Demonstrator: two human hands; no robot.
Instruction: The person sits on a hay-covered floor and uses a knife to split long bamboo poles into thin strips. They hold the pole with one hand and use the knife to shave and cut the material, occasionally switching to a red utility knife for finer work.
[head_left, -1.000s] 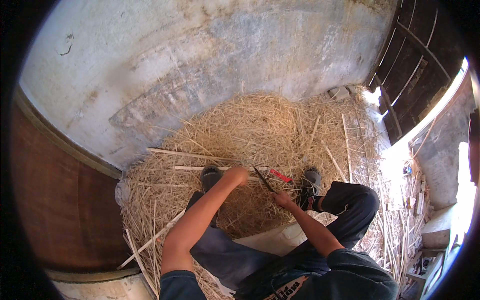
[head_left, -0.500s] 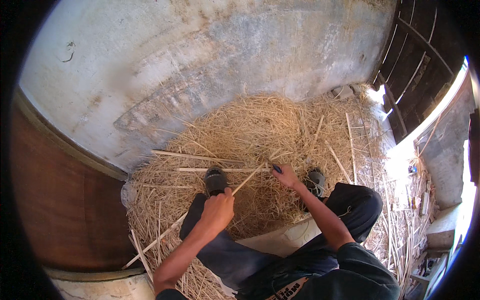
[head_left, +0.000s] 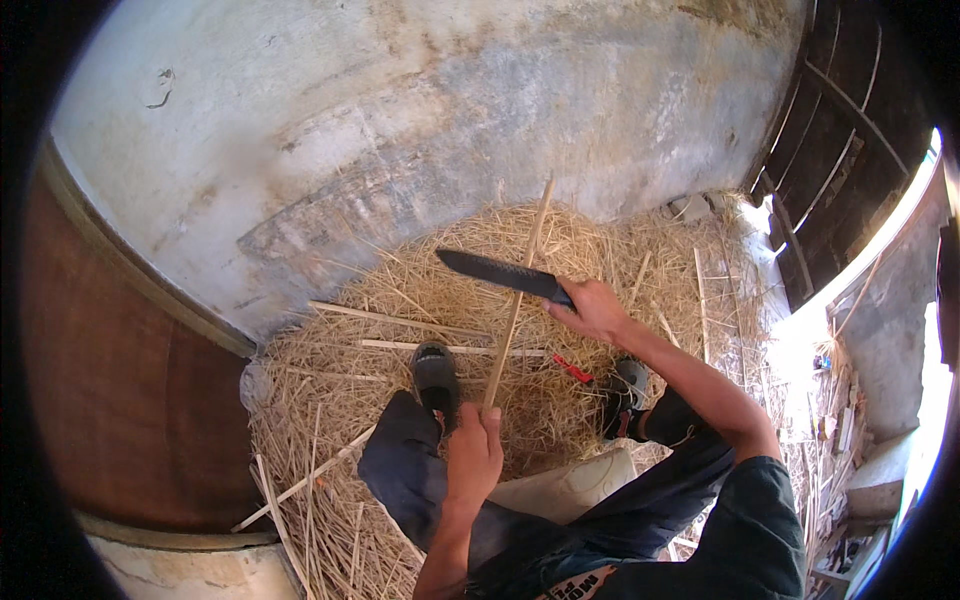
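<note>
My left hand (head_left: 473, 455) grips the near end of a long pale bamboo strip (head_left: 518, 300), which points up and away over a pile of straw-like shavings (head_left: 400, 330). My right hand (head_left: 592, 308) holds the handle of a dark broad-bladed knife (head_left: 495, 271). The blade points left and crosses the strip about midway along it. My feet in grey sandals (head_left: 433, 370) rest on the shavings below.
More cut bamboo strips (head_left: 400, 320) lie across the shavings, and a small red-handled tool (head_left: 572, 369) lies between my feet. A stained plaster wall (head_left: 450, 130) rises behind; a dark wooden door (head_left: 850, 130) stands at the right and a brown panel (head_left: 110, 400) at the left.
My left hand pulled back toward me and raised the strip to point upward. My right hand lifted the knife off the pile and set the blade across the strip.
</note>
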